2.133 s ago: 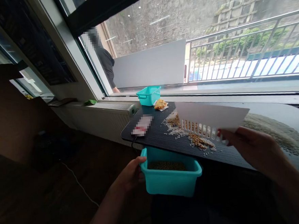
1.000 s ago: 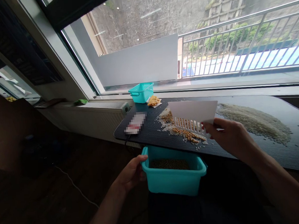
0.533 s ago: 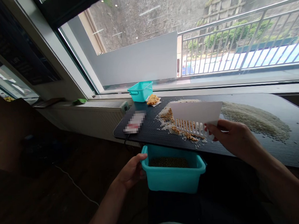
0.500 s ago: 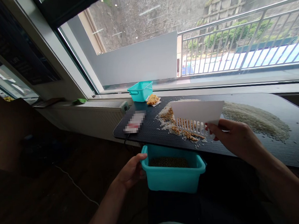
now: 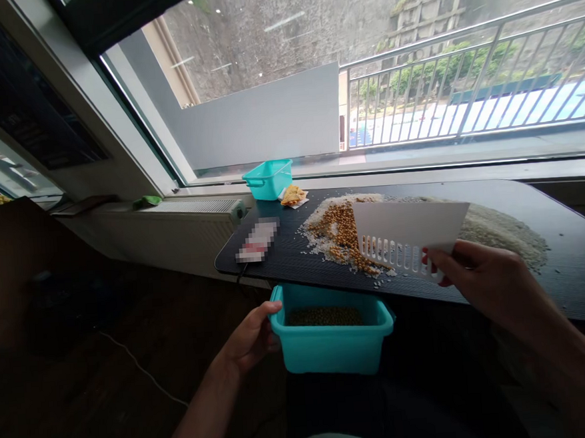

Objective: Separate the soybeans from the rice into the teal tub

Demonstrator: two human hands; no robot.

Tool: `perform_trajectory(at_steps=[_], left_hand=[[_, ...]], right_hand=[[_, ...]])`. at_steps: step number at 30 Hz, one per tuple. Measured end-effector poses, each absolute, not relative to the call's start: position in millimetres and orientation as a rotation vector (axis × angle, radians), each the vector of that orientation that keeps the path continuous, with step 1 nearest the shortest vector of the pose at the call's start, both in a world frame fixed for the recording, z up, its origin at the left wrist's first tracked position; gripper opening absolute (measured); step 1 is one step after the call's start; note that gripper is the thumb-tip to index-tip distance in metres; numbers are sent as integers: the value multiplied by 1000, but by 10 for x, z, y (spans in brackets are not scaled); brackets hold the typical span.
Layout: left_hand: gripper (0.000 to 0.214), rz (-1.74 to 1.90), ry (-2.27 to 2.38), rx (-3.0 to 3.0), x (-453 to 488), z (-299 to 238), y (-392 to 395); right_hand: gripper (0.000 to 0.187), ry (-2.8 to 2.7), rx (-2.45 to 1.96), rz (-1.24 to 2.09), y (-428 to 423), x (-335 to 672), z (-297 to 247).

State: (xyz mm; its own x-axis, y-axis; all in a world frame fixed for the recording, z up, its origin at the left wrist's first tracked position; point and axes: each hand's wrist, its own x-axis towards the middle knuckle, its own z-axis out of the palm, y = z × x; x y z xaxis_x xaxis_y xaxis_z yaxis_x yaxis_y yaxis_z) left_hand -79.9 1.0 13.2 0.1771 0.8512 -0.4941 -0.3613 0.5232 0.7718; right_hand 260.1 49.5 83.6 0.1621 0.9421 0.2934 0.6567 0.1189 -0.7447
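My left hand (image 5: 253, 338) grips the left end of a turquoise plastic bin (image 5: 332, 353), thumb over the rim. Small greenish-brown beans (image 5: 324, 316) cover its bottom. The bin sits over my lap, just below the table's front edge. In my right hand (image 5: 486, 272) is a thin white slotted scraper (image 5: 408, 224), pinched at its lower right corner and held tilted above the table. Left of the scraper, yellow beans (image 5: 340, 222) lie among scattered white grains (image 5: 319, 244); the scraper hides part of them.
The dark table (image 5: 568, 226) bears a pale grain heap (image 5: 508, 234) on the right. At its far left are a second turquoise bin (image 5: 272, 180), a crumpled yellowish item (image 5: 293, 195) and a blurred-out object (image 5: 259, 241) with a cable. A radiator (image 5: 197, 219) stands to the left, a window behind.
My right hand has moved right with the scraper, leaving more of the yellow beans in sight. The left hand still grips the bin. The whole view has shifted slightly.
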Motion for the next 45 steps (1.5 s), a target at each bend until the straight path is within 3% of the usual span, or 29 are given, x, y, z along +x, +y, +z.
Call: perform_trajectory(at_steps=[32,41,45], left_hand=[[44,915,1081,564,-802,123,14],[42,872,1027,556,-633,123,68],[43,877,1033,555,-630,129,71]], right_hand=[[27,-1564,-1486,568,505,2417,858],[35,-1429,-1659,528,92,2742,1012],[30,-1448,-1657,563,-31,2783,1004]])
